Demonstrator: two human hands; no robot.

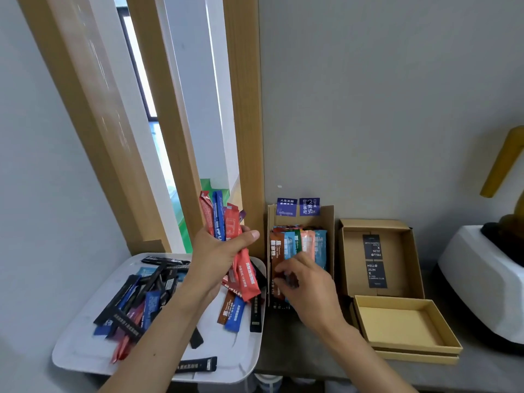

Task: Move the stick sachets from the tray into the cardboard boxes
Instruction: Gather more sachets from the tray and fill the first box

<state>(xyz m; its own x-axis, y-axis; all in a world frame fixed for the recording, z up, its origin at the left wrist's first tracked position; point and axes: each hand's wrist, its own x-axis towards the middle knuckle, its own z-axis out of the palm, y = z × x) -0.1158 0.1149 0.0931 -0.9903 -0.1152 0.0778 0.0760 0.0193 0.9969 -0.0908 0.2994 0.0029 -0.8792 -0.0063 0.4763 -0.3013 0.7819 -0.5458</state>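
Observation:
My left hand [218,256] grips a bunch of red and blue stick sachets [224,222], held above the right end of the white tray [82,350]. Several black, blue and red sachets [136,304] lie loose on that tray. Right of the tray stands an open cardboard box [329,219] with a row of brown, blue, green and pink sachets [306,242] in it. My right hand [306,282] reaches into this box, its fingers curled on the brown sachet [275,253] at the left of the row.
A second open cardboard box [414,251] with two black cards in it sits further right. In front of it lies a shallow yellow box [442,321]. A white appliance [482,279] stands at the far right. A grey wall and a wooden frame rise behind.

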